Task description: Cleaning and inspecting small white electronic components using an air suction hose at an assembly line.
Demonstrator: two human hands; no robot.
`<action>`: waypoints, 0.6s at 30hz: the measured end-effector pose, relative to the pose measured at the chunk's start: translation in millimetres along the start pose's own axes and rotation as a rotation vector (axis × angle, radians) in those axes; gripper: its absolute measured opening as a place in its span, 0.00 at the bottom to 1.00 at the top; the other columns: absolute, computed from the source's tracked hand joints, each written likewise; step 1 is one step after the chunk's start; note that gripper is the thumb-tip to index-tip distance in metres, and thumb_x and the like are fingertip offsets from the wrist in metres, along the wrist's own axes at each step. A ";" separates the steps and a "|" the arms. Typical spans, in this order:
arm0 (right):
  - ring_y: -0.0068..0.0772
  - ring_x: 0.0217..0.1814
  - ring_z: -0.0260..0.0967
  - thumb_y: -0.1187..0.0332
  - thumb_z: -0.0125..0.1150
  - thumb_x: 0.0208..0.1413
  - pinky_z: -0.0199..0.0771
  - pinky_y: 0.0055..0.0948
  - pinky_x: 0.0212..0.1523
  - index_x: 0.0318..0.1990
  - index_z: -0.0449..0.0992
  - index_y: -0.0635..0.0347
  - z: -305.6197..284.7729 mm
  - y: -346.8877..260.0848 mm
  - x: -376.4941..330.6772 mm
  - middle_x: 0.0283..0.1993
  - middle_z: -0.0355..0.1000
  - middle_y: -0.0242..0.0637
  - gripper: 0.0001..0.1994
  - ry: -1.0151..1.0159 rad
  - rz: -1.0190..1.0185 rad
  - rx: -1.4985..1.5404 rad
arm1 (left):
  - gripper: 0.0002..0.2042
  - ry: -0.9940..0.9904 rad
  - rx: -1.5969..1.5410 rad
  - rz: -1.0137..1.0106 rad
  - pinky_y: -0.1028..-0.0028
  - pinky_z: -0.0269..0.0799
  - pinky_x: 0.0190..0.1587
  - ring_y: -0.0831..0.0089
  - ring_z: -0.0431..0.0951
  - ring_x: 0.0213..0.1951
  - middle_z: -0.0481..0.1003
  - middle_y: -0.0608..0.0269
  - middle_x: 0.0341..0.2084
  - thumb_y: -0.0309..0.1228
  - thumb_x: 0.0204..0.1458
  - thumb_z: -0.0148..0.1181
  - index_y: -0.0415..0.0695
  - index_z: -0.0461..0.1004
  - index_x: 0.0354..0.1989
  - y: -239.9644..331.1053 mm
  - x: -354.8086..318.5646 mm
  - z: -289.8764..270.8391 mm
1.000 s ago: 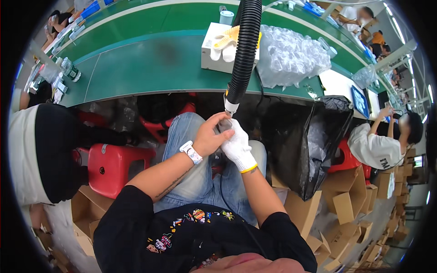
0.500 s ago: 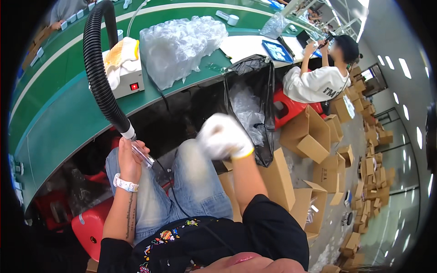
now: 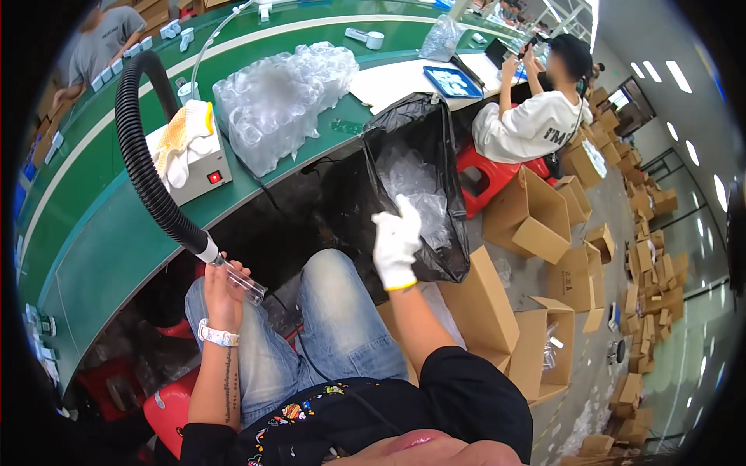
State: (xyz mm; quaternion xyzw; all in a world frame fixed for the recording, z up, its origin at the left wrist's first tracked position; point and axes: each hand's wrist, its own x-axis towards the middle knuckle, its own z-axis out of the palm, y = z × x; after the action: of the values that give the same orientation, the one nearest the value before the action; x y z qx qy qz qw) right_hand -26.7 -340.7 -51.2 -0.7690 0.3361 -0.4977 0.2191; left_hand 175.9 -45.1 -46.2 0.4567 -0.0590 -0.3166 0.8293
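Note:
A clear tube (image 3: 247, 286) lies across the fingers of my bare left hand (image 3: 224, 293), above my left thigh, and the hand is closed around it. Its upper end meets the white tip (image 3: 208, 250) of a black corrugated hose (image 3: 144, 167) that arches down from the bench. My right hand (image 3: 397, 245), in a white glove, hovers at the near side of a black plastic bag (image 3: 458, 233). Its fingers are apart, and I see nothing in them. Crumpled clear plastic (image 3: 416, 186) fills part of the bag.
On the green bench (image 3: 116, 256) stand a grey box with a red switch (image 3: 214, 179), patterned gloves (image 3: 186, 140) and a bundle of clear plastic pieces (image 3: 280, 101). Open cardboard boxes (image 3: 478, 311) are at my right. A co-worker (image 3: 521, 128) sits on a red stool (image 3: 482, 182).
My right hand has moved right and slightly down to the black bag, and its fingers have spread. The view has shifted a little. My left hand still holds the tube at the hose tip.

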 end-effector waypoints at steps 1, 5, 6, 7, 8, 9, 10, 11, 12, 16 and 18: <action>0.48 0.67 0.68 0.73 0.68 0.55 0.69 0.42 0.66 0.49 0.80 0.62 9.1 -28.8 -11.4 0.65 0.68 0.52 0.13 0.033 -0.135 -0.031 | 0.15 0.015 0.013 0.001 0.67 0.78 0.43 0.69 0.80 0.43 0.77 0.64 0.40 0.41 0.70 0.53 0.48 0.68 0.58 2.5 -2.6 -1.0; 0.43 0.67 0.67 0.75 0.65 0.57 0.69 0.41 0.66 0.64 0.69 0.61 26.9 -89.9 -77.7 0.63 0.69 0.47 0.26 -0.340 0.053 0.392 | 0.15 0.061 0.031 0.024 0.67 0.79 0.44 0.68 0.80 0.45 0.77 0.64 0.42 0.42 0.69 0.54 0.48 0.68 0.56 3.7 -2.5 7.4; 0.39 0.65 0.69 0.73 0.64 0.60 0.71 0.38 0.63 0.65 0.68 0.61 37.0 -94.0 -100.0 0.62 0.70 0.44 0.26 -0.477 0.300 0.618 | 0.15 0.077 0.031 0.033 0.67 0.80 0.44 0.68 0.80 0.46 0.77 0.64 0.42 0.43 0.69 0.55 0.48 0.68 0.56 2.5 -2.6 9.9; 0.35 0.62 0.70 0.71 0.64 0.62 0.73 0.35 0.61 0.66 0.67 0.61 48.1 -92.9 -121.0 0.61 0.71 0.42 0.26 -0.610 0.553 0.841 | 0.15 0.072 0.030 0.031 0.67 0.80 0.44 0.68 0.80 0.46 0.77 0.64 0.42 0.43 0.69 0.55 0.48 0.68 0.56 0.3 -2.1 10.9; 0.30 0.56 0.71 0.66 0.62 0.65 0.75 0.31 0.55 0.65 0.68 0.60 58.8 -90.9 -140.6 0.57 0.72 0.39 0.23 -0.693 0.695 0.930 | 0.15 0.058 0.037 0.040 0.67 0.80 0.45 0.68 0.80 0.46 0.77 0.64 0.43 0.42 0.69 0.55 0.48 0.68 0.55 -2.0 -0.5 8.5; 0.26 0.50 0.72 0.62 0.61 0.67 0.76 0.27 0.50 0.63 0.69 0.60 66.5 -89.7 -149.9 0.54 0.74 0.36 0.21 -0.780 0.838 1.019 | 0.14 0.046 0.044 0.053 0.67 0.80 0.45 0.68 0.80 0.46 0.77 0.64 0.43 0.42 0.69 0.55 0.48 0.67 0.55 -2.7 1.1 5.1; 0.26 0.50 0.72 0.62 0.61 0.67 0.76 0.27 0.50 0.63 0.69 0.60 72.2 -81.9 -152.6 0.54 0.74 0.36 0.21 -0.782 0.836 1.022 | 0.14 0.034 0.050 0.065 0.67 0.80 0.46 0.67 0.81 0.47 0.77 0.64 0.43 0.41 0.69 0.55 0.48 0.67 0.55 -3.8 1.8 2.3; 0.23 0.47 0.71 0.59 0.59 0.68 0.76 0.26 0.47 0.62 0.70 0.60 78.8 -76.9 -153.5 0.51 0.74 0.35 0.21 -0.960 0.895 0.993 | 0.14 0.038 0.053 0.069 0.67 0.80 0.46 0.67 0.81 0.47 0.77 0.64 0.43 0.41 0.69 0.55 0.48 0.67 0.55 -2.5 0.7 0.1; 0.21 0.43 0.70 0.56 0.58 0.69 0.76 0.25 0.44 0.61 0.71 0.60 83.3 -74.9 -151.5 0.49 0.74 0.33 0.21 -1.139 0.949 0.956 | 0.13 0.046 0.068 0.080 0.66 0.80 0.46 0.68 0.81 0.47 0.77 0.64 0.44 0.41 0.69 0.55 0.48 0.67 0.54 -0.5 -0.7 -1.1; 0.19 0.37 0.69 0.49 0.55 0.70 0.76 0.24 0.40 0.58 0.72 0.59 90.5 -73.5 -153.4 0.44 0.74 0.31 0.22 -1.288 1.040 0.899 | 0.12 0.075 0.088 0.104 0.66 0.80 0.46 0.68 0.81 0.47 0.77 0.63 0.44 0.39 0.69 0.55 0.48 0.67 0.53 5.4 -4.4 -2.4; 0.18 0.36 0.68 0.48 0.55 0.70 0.76 0.24 0.39 0.57 0.72 0.58 93.0 -68.4 -156.6 0.43 0.74 0.31 0.23 -1.277 1.060 0.890 | 0.10 0.108 0.062 0.099 0.66 0.80 0.46 0.68 0.81 0.46 0.77 0.63 0.43 0.37 0.69 0.56 0.48 0.66 0.51 6.3 -7.2 -1.9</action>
State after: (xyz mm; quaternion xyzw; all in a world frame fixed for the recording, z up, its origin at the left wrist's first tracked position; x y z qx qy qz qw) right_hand 34.9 -179.0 -140.0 -0.4886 0.2374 0.0998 0.8336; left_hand 173.9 -37.2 -40.9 0.4952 -0.0467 -0.2482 0.8313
